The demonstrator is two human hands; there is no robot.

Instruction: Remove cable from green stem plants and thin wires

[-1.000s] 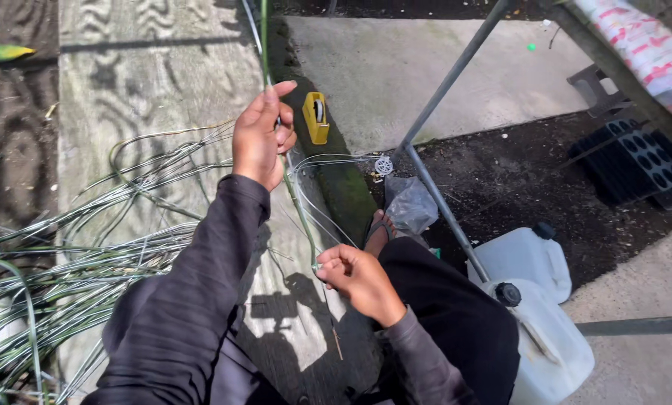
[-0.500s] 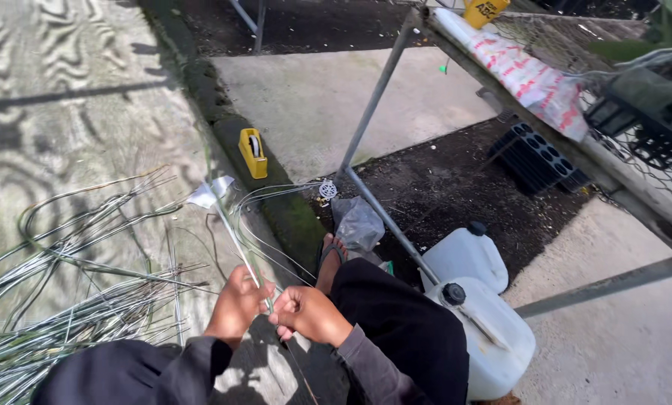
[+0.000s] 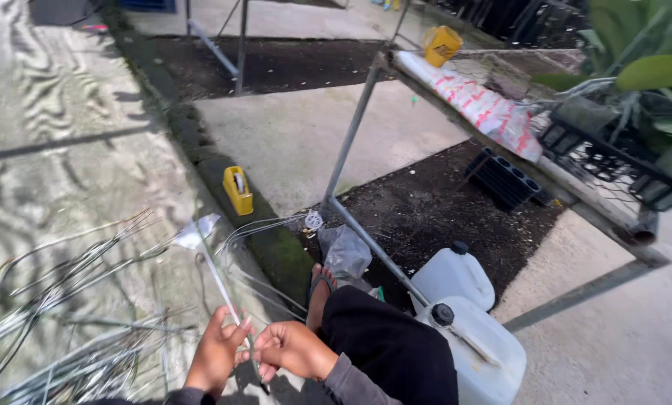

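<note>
Both my hands are low in the head view, close together over my lap. My left hand (image 3: pixel 217 351) pinches a thin grey wire (image 3: pixel 217 276) that runs up and away to a pale paper-like scrap (image 3: pixel 195 232) at its far end. My right hand (image 3: pixel 291 349) is closed on the same wire just beside the left, fingertips almost touching. A heap of similar cut wires (image 3: pixel 58 300) lies on the concrete to my left. My foot in a sandal (image 3: pixel 319 289) shows past my dark trouser leg.
A yellow box-shaped tool (image 3: pixel 238 190) lies on the mossy kerb. Two white plastic jerrycans (image 3: pixel 467 322) stand at my right beside a slanted metal frame leg (image 3: pixel 347 142). A bench (image 3: pixel 493 112) carries a sack, a yellow container (image 3: pixel 442 45), black trays and plants.
The view has swung up and to the right. My left hand came down from high on the wire to meet the right hand low near my lap; both stay on the wire.
</note>
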